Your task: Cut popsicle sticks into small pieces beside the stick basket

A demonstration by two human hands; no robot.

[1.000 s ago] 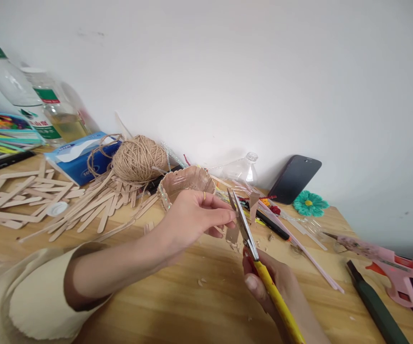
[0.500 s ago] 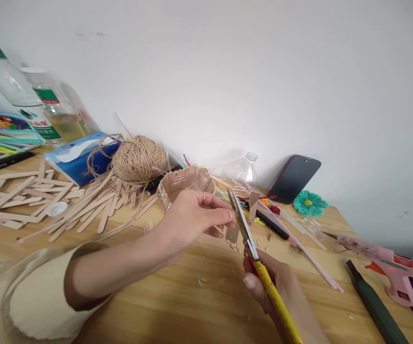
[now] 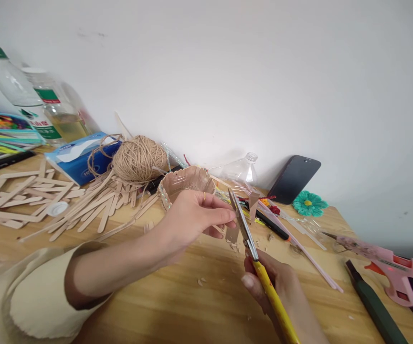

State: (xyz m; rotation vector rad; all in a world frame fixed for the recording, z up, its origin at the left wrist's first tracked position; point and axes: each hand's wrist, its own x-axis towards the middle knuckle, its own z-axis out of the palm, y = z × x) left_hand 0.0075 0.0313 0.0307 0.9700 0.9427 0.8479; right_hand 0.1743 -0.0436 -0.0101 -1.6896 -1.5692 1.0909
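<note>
My right hand (image 3: 274, 282) is closed around the yellow-handled scissors (image 3: 249, 246), whose blades point up and to the left. My left hand (image 3: 199, 215) has its thumb and fingers pinched together beside the blades; what sits in the pinch is too small to make out. Just behind my left hand stands a round basket (image 3: 186, 181) of wooden stick pieces, partly covered by the hand. Small wood shavings (image 3: 233, 246) and a flat brown strip (image 3: 232, 234) lie on the table under the blades.
Loose wooden sticks (image 3: 23, 196) and a ball of twine (image 3: 138, 160) occupy the left, near a blue tissue pack (image 3: 80, 155) and bottles (image 3: 20, 95). At right are a phone (image 3: 295, 177), a teal flower (image 3: 308, 203), a pink glue gun (image 3: 388, 267) and a dark green tool (image 3: 374, 301).
The scissors' handle and my right hand have shifted very slightly. My left hand keeps its pinch at the blades, and everything else stays in place.
</note>
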